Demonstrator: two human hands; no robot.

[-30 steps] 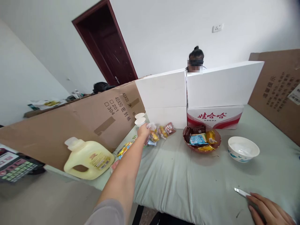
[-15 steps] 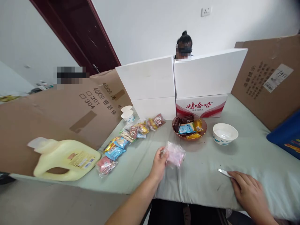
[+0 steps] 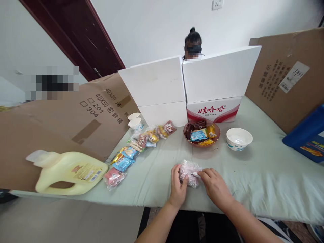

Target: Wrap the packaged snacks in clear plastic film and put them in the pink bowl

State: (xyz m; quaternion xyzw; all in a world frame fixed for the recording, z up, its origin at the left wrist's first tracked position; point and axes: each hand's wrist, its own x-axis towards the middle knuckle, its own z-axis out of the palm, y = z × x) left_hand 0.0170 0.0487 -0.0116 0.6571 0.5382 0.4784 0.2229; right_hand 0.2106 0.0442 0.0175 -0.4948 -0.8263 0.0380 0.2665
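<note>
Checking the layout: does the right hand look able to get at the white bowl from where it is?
Probably yes: bare green cloth lies between the right hand and the white patterned bowl, though its grip is on the pink packet.

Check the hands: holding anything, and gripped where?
Left hand grips the pink snack packet by its left edge; right hand pinches a small white blade against its right side.

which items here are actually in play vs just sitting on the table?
In play:
left hand and right hand, both on the pink snack packet
small white blade-like tool at the right fingertips

Lying about:
row of snack packets
brown bowl of snacks
white bowl
yellow jug
paper cups
</note>
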